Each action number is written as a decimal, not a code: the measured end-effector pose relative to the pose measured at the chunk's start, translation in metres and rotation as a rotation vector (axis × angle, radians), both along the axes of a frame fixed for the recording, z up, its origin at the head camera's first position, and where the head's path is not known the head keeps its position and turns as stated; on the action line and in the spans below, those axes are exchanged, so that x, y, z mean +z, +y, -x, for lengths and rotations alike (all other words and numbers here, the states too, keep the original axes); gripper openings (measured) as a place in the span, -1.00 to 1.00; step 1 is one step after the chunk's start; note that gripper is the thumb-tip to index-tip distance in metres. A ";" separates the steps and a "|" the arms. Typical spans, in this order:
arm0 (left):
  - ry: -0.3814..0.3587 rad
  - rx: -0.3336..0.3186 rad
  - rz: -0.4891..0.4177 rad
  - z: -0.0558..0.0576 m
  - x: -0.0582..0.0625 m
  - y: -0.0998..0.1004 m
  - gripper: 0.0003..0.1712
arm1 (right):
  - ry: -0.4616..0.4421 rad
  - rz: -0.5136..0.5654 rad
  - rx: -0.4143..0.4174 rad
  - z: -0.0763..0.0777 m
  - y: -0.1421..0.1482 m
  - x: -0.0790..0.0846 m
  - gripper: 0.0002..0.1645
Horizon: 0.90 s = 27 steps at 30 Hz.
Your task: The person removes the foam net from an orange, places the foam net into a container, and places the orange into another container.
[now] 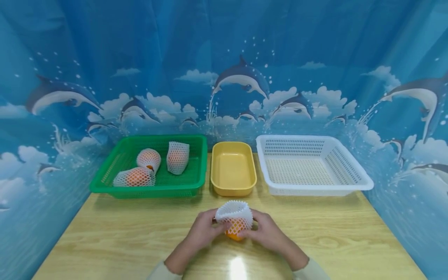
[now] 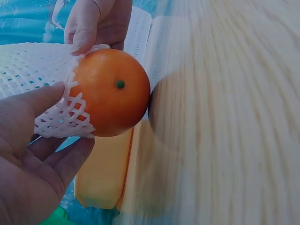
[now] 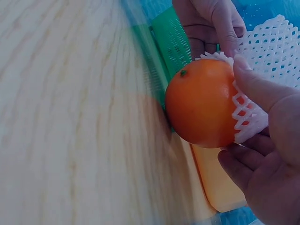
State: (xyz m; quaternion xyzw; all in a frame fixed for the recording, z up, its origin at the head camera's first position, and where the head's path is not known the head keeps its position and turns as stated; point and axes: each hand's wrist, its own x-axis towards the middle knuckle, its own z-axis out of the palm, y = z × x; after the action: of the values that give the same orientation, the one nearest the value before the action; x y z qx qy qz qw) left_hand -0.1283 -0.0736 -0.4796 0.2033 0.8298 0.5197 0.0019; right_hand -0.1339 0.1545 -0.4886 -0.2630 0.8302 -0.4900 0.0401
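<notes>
An orange (image 2: 115, 93) with a small green stem spot sits partly inside a white foam net sleeve (image 1: 233, 210), its bare end facing down near the tabletop. From one side my left hand (image 1: 204, 229) pinches the lower edge of the net against the fruit. My right hand (image 1: 267, 232) pinches the net from the other side, thumb in front and fingers behind. The empty upper part of the net stands above the orange, its mouth spread wide. In the right wrist view the orange's lower half (image 3: 201, 103) shows bare below the net's edge.
Three net-wrapped oranges (image 1: 177, 158) lie in a green basket (image 1: 150, 190) at the back left. Behind the hands stands a yellow tray (image 1: 233, 191), with a white basket (image 1: 315, 189) to its right. A dolphin-print curtain (image 1: 224, 58) encloses the wooden table (image 1: 122, 233).
</notes>
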 end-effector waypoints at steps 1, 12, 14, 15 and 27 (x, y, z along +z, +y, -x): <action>-0.005 -0.003 -0.002 0.000 0.000 0.000 -0.62 | 0.000 0.000 0.000 0.000 0.000 0.000 -0.31; -0.046 -0.033 0.005 0.000 0.001 0.003 -0.31 | 0.021 0.021 0.000 0.001 0.002 0.004 -0.45; -0.046 -0.039 0.015 0.000 0.000 0.004 -0.30 | 0.028 0.029 0.008 0.001 0.002 0.004 -0.49; -0.045 -0.043 0.018 0.000 0.000 0.004 -0.30 | 0.031 0.035 0.013 0.002 0.003 0.005 -0.51; -0.002 -0.056 0.044 0.002 0.001 0.006 -0.41 | 0.079 0.066 0.028 0.004 0.004 0.003 -0.56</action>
State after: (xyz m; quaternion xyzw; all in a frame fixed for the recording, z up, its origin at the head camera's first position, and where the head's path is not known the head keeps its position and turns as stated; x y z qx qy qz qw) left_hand -0.1305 -0.0672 -0.4789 0.2256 0.8351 0.5012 0.0218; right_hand -0.1378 0.1587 -0.4855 -0.2951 0.8106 -0.5058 0.0053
